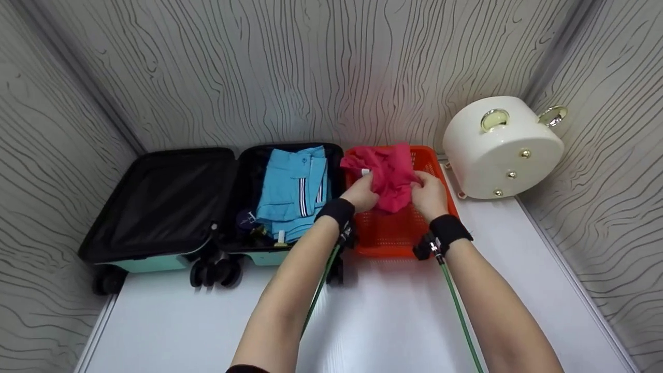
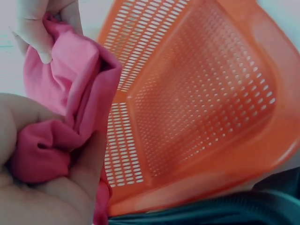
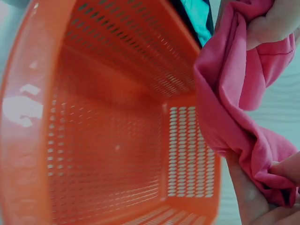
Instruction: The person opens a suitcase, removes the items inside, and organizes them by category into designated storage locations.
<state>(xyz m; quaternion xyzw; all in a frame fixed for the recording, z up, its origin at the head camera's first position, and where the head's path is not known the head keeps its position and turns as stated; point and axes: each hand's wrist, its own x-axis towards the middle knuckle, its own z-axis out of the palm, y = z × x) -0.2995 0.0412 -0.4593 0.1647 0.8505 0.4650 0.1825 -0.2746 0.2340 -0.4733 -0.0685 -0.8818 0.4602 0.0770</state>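
Observation:
Both hands hold a bunched pink-red garment (image 1: 392, 178) up over the orange basket (image 1: 386, 253) in the head view. My left hand (image 1: 362, 195) grips its left side, near a small white tag. On the other side, my right hand (image 1: 431, 196) pinches the cloth between thumb and fingers. The left wrist view shows folds of the garment (image 2: 77, 79) tucked between that hand's thumb and fingers. Seen from the right wrist, the cloth (image 3: 229, 89) stretches from one hand to the other. Perforated walls and floor of the basket (image 3: 108, 140) show beneath, with nothing lying in the visible part.
Left of the basket lies an open suitcase (image 1: 166, 207) with black lining and mint edges. Folded blue clothing (image 1: 285, 191) fills its right half, with small items at the front. A round white case (image 1: 497, 150) with gold handles stands at the right, by the patterned wall (image 1: 311, 72).

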